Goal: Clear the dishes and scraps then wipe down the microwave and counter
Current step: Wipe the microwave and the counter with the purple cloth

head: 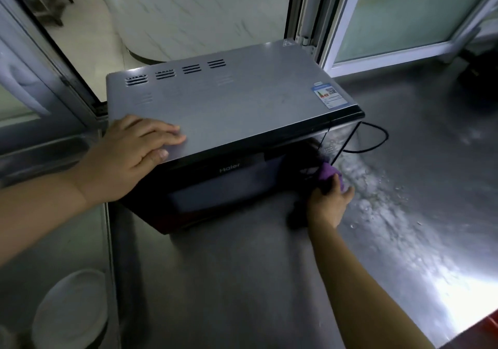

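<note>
Right hand [327, 204] grips purple cloth [329, 175] against microwave [215, 106] front, lower right corner, fingers curled. Left hand [129, 157] braces top-left edge, fingers flat, together. Door face extends leftward.

Bare counter [242, 281] ahead of me gives free passage; microwave [223, 111] blocks beyond, its cord [377, 141] loops right.

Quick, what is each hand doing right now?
Left hand: open, fingers flat on top of the microwave.
Right hand: closed around a purple cloth, pressed against the microwave's front.
</note>
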Demonstrator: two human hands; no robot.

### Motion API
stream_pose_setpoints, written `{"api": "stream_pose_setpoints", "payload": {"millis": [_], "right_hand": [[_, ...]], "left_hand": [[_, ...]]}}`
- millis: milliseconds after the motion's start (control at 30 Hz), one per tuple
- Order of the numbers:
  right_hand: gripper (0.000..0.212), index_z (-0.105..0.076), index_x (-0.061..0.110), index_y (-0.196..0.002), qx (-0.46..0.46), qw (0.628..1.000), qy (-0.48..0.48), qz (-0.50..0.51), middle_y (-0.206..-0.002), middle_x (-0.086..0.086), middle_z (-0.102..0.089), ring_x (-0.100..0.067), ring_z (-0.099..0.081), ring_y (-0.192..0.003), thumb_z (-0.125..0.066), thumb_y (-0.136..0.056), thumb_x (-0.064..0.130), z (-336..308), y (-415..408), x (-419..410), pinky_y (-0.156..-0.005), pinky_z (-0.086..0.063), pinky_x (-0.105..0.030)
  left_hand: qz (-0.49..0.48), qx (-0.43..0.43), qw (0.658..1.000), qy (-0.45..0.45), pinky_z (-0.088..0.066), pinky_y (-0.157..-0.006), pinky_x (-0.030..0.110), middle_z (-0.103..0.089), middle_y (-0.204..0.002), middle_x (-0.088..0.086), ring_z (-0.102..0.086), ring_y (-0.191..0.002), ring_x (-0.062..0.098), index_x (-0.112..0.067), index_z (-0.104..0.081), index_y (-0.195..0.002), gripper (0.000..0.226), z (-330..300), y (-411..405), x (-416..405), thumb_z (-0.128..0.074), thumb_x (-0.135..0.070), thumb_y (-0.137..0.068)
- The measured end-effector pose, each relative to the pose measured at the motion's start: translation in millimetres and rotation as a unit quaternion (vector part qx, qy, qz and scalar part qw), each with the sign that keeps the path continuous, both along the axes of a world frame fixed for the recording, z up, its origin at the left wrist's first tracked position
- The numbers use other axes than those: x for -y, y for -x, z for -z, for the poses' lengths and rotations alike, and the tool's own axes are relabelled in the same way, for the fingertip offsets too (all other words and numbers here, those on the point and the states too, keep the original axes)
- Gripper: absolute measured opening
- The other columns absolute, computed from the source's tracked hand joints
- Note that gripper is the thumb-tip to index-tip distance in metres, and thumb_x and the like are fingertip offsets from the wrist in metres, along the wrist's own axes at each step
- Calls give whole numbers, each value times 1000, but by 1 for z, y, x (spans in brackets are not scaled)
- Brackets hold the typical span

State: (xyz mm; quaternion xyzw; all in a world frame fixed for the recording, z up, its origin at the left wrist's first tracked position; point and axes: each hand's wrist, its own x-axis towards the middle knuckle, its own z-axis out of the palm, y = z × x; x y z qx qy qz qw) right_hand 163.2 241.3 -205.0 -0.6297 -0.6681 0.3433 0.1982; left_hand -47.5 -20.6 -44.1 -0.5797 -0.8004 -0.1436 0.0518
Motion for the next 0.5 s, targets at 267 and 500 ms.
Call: {"api": "stream_pose_setpoints", "payload": {"millis": [267,500], "right_hand": [[44,-36,11,-140,320,932,-63,-160,-151,-17,-15,-41,-22,-130,-33,-97,20,17,13,-21,-104,-27,-47],[58,-17,17,-147,390,861,-125,-302,-153,-21,-6,-42,-28,-128,-41,-94,22,19,18,50,-98,-33,-48]], "left_hand": [[-1,9,1000,-6,-37,-90,50,-59,-123,2,-50,-107,31,-14,-61,-121,45,1,3,2,-34,-33,-90],[-3,15,1000,-22,-33,-91,39,-58,-124,-2,-49,-108,28,-19,-61,-121,47,2,5,4,-31,-37,-90]]}}
